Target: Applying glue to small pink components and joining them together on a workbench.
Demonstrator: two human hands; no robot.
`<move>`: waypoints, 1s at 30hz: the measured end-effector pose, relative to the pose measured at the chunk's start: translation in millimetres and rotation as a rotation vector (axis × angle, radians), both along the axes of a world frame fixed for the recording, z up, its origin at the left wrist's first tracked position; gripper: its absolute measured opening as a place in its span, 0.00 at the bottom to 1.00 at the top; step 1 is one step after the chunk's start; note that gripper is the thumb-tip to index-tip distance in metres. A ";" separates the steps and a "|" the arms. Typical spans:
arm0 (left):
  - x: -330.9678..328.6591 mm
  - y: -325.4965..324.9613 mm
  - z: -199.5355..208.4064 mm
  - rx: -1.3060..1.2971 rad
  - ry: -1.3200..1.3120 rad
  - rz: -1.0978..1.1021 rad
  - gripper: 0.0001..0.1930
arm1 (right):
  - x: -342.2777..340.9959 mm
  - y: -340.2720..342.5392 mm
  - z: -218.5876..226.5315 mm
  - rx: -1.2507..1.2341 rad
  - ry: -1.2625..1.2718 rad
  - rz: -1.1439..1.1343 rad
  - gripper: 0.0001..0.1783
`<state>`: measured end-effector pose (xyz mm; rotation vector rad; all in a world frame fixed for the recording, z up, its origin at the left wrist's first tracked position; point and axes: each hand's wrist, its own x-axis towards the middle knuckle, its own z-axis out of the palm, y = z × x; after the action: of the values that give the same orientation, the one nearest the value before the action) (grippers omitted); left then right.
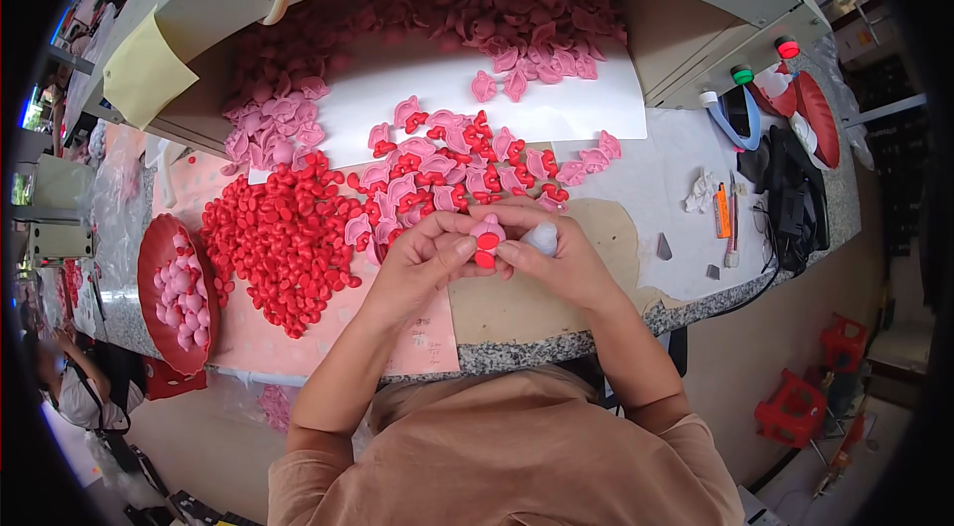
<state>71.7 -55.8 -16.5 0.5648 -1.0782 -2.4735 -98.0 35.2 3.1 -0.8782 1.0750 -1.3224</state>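
Between the fingertips of my left hand (425, 256) and my right hand (571, 266) is a small pink plastic piece (488, 226) with red oval parts (486, 259) on its lower side. Both hands are closed on it, thumbs toward me. A whitish, cloudy rounded object (542, 238), perhaps a small bottle, is also tucked in my right hand; its lower part is hidden. Just beyond my hands lie several pink pieces with red parts (437, 166). To the left of my left hand spreads a heap of red oval pieces (283, 238).
Loose pink shells (547, 19) fill the back of a grey hooded booth (686, 49). On the left sits a red dish (159, 312) of pink pieces. An orange-handled cutter (721, 211), a brush (733, 218) and a black bag (798, 198) lie right. Red stools (792, 409) stand on the floor.
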 end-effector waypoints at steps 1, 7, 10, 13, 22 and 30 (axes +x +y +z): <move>0.6 -0.3 -0.1 0.003 -0.001 0.000 0.10 | -0.4 0.0 0.3 0.013 0.022 0.011 0.19; 2.9 -4.7 6.9 0.004 -0.031 -0.106 0.10 | -3.2 1.7 -1.0 0.048 0.069 0.037 0.19; 3.5 -5.2 7.5 -0.013 -0.054 -0.111 0.11 | -3.2 3.3 -2.6 0.067 0.062 0.029 0.19; 3.1 -5.0 8.5 -0.012 -0.047 -0.127 0.11 | -4.7 5.9 0.7 0.082 0.095 0.048 0.19; 1.9 -3.2 8.9 -0.066 -0.130 -0.095 0.10 | -5.3 5.4 -6.2 0.082 0.095 0.050 0.20; 1.8 -1.0 15.0 -0.078 -0.094 -0.050 0.10 | -4.4 3.2 -4.9 0.143 0.049 0.055 0.21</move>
<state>73.5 -56.8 -1.5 0.6434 -1.2330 -2.4562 -102.5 38.4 -1.8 -0.8308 1.1610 -1.1690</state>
